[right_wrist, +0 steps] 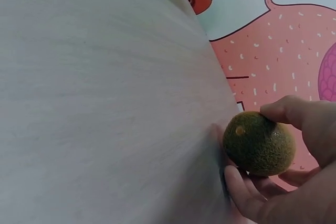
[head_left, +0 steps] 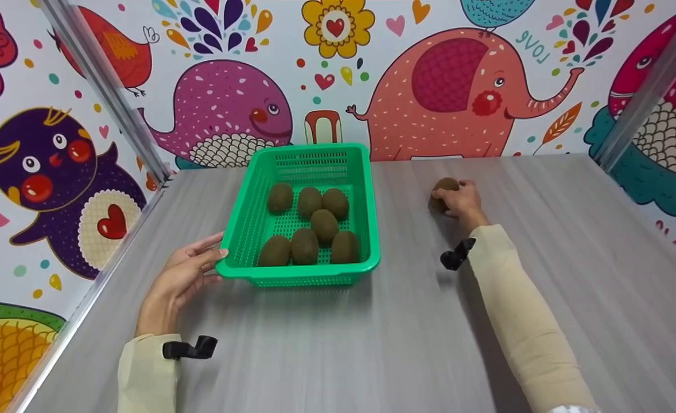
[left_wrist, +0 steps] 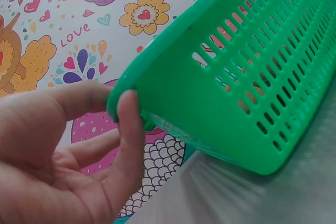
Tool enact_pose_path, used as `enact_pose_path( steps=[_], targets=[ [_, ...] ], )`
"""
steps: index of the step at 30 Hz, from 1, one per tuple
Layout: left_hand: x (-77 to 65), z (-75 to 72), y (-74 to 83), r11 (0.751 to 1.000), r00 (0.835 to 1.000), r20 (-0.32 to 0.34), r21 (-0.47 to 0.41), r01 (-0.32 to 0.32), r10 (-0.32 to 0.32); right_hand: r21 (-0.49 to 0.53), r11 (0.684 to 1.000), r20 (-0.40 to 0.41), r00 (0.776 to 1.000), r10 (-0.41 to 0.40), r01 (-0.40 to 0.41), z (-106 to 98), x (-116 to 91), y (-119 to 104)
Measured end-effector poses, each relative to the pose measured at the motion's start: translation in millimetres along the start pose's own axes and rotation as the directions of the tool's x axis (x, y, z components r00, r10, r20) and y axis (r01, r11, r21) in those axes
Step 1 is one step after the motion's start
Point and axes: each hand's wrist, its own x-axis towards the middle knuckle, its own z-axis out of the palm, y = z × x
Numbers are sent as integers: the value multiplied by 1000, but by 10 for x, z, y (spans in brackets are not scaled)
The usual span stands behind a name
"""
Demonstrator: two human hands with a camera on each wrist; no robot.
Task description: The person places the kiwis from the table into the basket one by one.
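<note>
A green plastic basket (head_left: 373, 229) with slotted walls stands on the table, several brown kiwis (head_left: 324, 227) lying loose on its floor. My left hand (head_left: 186, 275) pinches the basket's near left corner at the rim. The left wrist view shows the thumb and a finger of that left hand (left_wrist: 79, 150) on either side of the rim. To the right of the basket, my right hand (head_left: 465, 202) grips a single kiwi (right_wrist: 258, 144), thumb on one side and fingers on the other. That kiwi is at or just above the tabletop; I cannot tell which.
The grey wood-grain table (head_left: 338, 344) runs back to a wall (head_left: 338, 74) printed with cartoon animals. Metal corner posts (head_left: 120, 97) rise at the table's back left and back right. Black camera mounts (head_left: 458, 254) sit on both wrists.
</note>
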Motion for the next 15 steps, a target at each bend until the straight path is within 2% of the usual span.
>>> enact_pose_path(
  steps=[7, 15],
  targets=[
    [6, 2, 3, 1000, 1000, 16, 13, -1, 1, 108, 992, 32, 998, -62, 59, -65, -28, -25],
    [3, -1, 3, 1000, 1000, 19, 5, -4, 4, 113, 990, 88, 992, -95, 85, -169, -108, -148]
  ],
)
